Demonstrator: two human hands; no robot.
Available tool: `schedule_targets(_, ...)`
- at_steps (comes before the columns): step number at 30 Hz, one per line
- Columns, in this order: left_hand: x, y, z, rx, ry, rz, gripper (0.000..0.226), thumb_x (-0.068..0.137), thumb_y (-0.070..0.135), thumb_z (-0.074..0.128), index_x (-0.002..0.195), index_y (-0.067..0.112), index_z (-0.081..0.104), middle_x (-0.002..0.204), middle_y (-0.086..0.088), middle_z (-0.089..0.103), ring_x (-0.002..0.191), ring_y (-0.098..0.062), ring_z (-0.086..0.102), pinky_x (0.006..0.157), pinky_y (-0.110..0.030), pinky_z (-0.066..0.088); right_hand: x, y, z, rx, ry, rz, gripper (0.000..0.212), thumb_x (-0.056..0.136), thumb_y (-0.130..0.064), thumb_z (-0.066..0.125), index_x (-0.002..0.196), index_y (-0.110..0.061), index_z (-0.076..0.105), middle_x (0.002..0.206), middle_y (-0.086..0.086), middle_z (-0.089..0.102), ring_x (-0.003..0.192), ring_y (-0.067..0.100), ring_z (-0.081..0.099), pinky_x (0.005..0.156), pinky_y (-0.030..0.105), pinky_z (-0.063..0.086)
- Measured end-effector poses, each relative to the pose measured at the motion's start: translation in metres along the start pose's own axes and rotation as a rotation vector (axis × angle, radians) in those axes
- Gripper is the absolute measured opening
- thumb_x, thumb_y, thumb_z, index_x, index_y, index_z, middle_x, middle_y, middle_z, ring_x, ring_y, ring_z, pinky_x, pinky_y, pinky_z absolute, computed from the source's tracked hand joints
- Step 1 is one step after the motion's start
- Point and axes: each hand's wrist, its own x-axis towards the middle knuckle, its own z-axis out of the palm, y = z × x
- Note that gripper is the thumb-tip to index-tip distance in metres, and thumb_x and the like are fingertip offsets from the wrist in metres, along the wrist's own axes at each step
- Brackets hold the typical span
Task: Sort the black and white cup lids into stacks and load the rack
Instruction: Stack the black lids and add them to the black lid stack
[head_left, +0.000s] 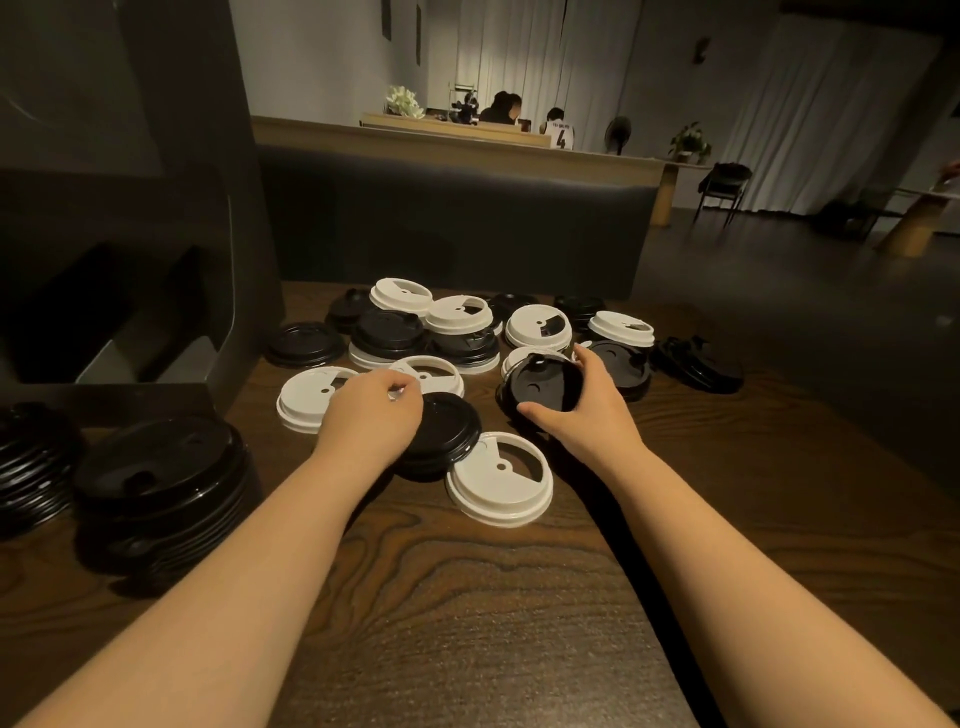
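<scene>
Early-to-mid sort, by my read. You've got two black lid stacks built at near left: the tall black stack (161, 478) and a second one (31, 462) at the frame edge beside it. No white stack visible yet.

Your right hand (582, 410) has thumb and fingers curled round a small bunch of black lids (543, 384), lifted at a tilt over the pile. Your left hand (371, 410) is curled, fingertips pinching at the rim of a black lid (447, 431) flat on the table (467, 597); can't tell whether it's actually gripped.

Left to do: the mixed black and white lids (467, 332) scattered mid-table, including a loose white lid (498, 478) nearest you. The rack (130, 332) at left looks unloaded, though its interior is dark.
</scene>
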Motion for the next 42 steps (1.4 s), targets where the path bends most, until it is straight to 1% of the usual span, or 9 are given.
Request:
schedule_targets(4,-0.007,0.007,-0.001,-0.129,0.022,0.061,0.03,0.099,0.027,0.048,0.122,0.016,0.063,0.128,-0.002,0.059,0.119,-0.019,0.05,0.089,-0.027,0.037,-0.011,-0.006,-0.005,0.028,-0.02,-0.08,0.096,0.075,-0.031,0.08,0.15,-0.02,0.02,0.151,0.001,0.027,0.139,0.016,0.028,0.11,0.028,0.026)
schedule_targets(9,-0.013,0.008,0.002,-0.182,-0.042,0.148,0.032,0.099,0.031,0.047,0.126,0.018,0.06,0.129,0.003,0.057,0.115,-0.012,0.049,0.094,-0.027,0.038,-0.011,-0.009,-0.006,0.357,-0.016,0.083,0.05,0.091,-0.014,0.062,0.139,-0.016,0.046,0.139,0.006,0.048,0.126,0.018,0.047,0.103,0.029,0.041)
schedule_targets(15,-0.008,0.022,-0.003,-0.654,-0.186,0.088,0.074,0.081,0.061,0.054,0.139,0.017,0.047,0.132,0.004,0.058,0.124,-0.011,0.051,0.109,-0.037,0.039,-0.015,-0.027,-0.005,0.78,0.07,0.009,0.03,0.095,-0.014,0.056,0.117,-0.035,0.055,0.125,-0.006,0.052,0.122,0.015,0.05,0.102,0.044,0.046)
schedule_targets(19,-0.012,0.021,0.003,-0.724,-0.375,0.059,0.021,0.091,0.028,0.062,0.11,0.018,0.066,0.095,0.005,0.075,0.094,-0.009,0.07,0.085,-0.029,0.055,-0.024,-0.039,0.009,0.861,-0.046,-0.048,0.028,0.094,-0.012,0.056,0.111,-0.034,0.056,0.122,-0.004,0.054,0.118,0.016,0.053,0.095,0.036,0.051)
schedule_targets(22,-0.011,0.019,0.005,-0.768,-0.317,0.02,0.023,0.091,0.016,0.062,0.114,0.015,0.065,0.103,-0.005,0.074,0.1,-0.02,0.069,0.093,-0.042,0.053,-0.02,-0.037,0.009,0.693,-0.038,-0.082,0.035,0.097,-0.023,0.051,0.132,-0.024,0.049,0.127,-0.006,0.051,0.118,0.011,0.05,0.097,0.029,0.046)
schedule_targets(25,-0.009,0.016,0.001,-0.784,-0.263,0.019,0.02,0.091,0.015,0.061,0.111,0.018,0.066,0.103,-0.002,0.074,0.099,-0.019,0.069,0.091,-0.042,0.054,0.005,-0.01,-0.004,0.119,0.065,-0.146,0.049,0.101,-0.035,0.036,0.146,-0.015,0.035,0.149,0.0,0.037,0.137,0.016,0.032,0.115,0.039,0.026)
schedule_targets(30,-0.01,0.016,0.0,-0.837,-0.263,0.054,0.021,0.092,0.012,0.06,0.112,0.016,0.065,0.103,-0.004,0.074,0.098,-0.019,0.07,0.088,-0.04,0.055,0.021,0.024,-0.012,-0.364,-0.175,0.129,0.062,0.101,-0.049,0.022,0.154,-0.018,0.012,0.161,0.003,0.004,0.148,0.024,-0.002,0.117,0.048,0.001)
schedule_targets(38,-0.006,0.012,-0.002,-0.863,-0.238,0.011,0.02,0.092,0.014,0.06,0.111,0.015,0.065,0.103,-0.004,0.074,0.098,-0.019,0.07,0.085,-0.037,0.055,-0.002,-0.004,-0.026,-0.509,-0.21,-0.009,0.052,0.099,-0.051,0.033,0.143,-0.025,0.04,0.142,0.007,0.049,0.132,0.026,0.041,0.108,0.044,0.034)
schedule_targets(42,-0.006,0.012,-0.001,-0.874,-0.243,-0.006,0.021,0.092,0.015,0.059,0.112,0.014,0.065,0.102,-0.004,0.074,0.096,-0.019,0.07,0.083,-0.036,0.055,-0.004,0.0,-0.035,-0.394,0.017,-0.036,0.048,0.091,-0.048,0.054,0.129,-0.019,0.057,0.125,0.005,0.061,0.117,0.024,0.05,0.094,0.039,0.046)
